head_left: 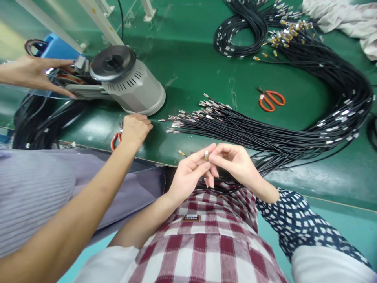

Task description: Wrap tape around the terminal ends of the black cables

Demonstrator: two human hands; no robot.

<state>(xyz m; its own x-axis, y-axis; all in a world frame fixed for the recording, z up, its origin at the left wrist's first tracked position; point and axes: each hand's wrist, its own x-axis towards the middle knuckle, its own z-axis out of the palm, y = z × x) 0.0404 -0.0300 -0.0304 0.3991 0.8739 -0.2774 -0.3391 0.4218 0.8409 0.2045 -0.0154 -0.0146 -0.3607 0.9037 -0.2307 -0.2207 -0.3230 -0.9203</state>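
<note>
Over the front edge of the green table (pixel 188 59), my left hand (pixel 190 171) and my right hand (pixel 232 159) meet at the fingertips. Between them is a small white and yellow connector (pixel 206 155), pinched by the fingers of both hands. Black cables hang below my hands, in front of the checkered apron. Just beyond lies a long bundle of black cables (pixel 259 127) with white and silver ends pointing left. One yellow-tipped cable end (pixel 182 153) rests at the table's edge, left of my hands.
At the left, a co-worker's hand (pixel 135 131) rests near a grey machine (pixel 141 88), the other (pixel 35 74) at its side. Orange-handled scissors (pixel 271 99) lie behind the bundle. Coiled cables (pixel 219 39) and a white cloth (pixel 347 19) are at the back right.
</note>
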